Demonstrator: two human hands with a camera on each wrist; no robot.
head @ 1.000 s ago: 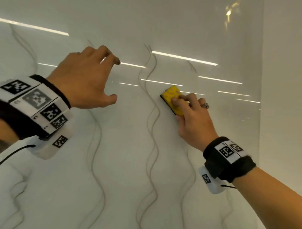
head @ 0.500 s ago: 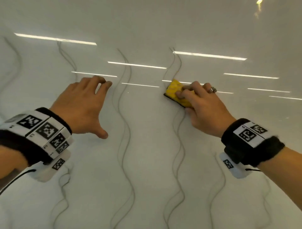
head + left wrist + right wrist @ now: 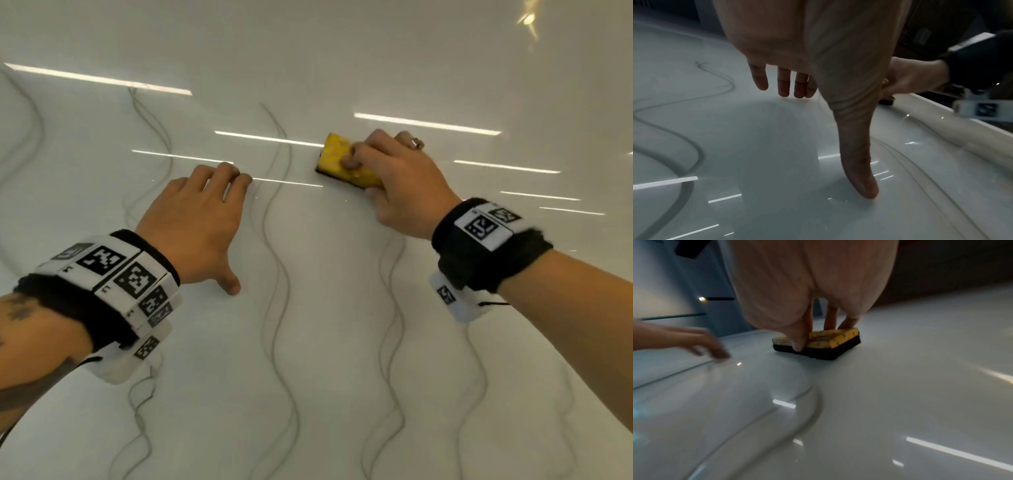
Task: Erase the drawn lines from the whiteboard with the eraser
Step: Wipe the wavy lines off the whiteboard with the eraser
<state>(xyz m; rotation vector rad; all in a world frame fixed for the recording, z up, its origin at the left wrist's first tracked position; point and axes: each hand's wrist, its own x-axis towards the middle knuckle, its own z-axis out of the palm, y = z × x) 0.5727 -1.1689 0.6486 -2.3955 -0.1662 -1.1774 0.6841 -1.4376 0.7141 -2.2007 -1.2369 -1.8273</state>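
Observation:
A glossy whiteboard (image 3: 325, 342) fills the head view, marked with several wavy grey lines (image 3: 277, 308). My right hand (image 3: 397, 181) grips a yellow eraser (image 3: 339, 157) with a black felt base and presses it flat on the board at the top of a wavy line. In the right wrist view the thumb and fingers pinch the eraser (image 3: 830, 342) from both sides. My left hand (image 3: 198, 219) lies spread on the board left of the eraser, fingertips (image 3: 783, 87) and thumb touching the surface, holding nothing.
Bright strip-light reflections (image 3: 424, 123) streak the board. Above the eraser the line has been wiped away. More wavy lines (image 3: 150, 130) run at the far left and lower right. The board's right edge (image 3: 962, 120) shows in the left wrist view.
The right hand has slid the eraser up the wavy line, clearing its upper part. The left hand has come down lower on the board, and the view has shifted left.

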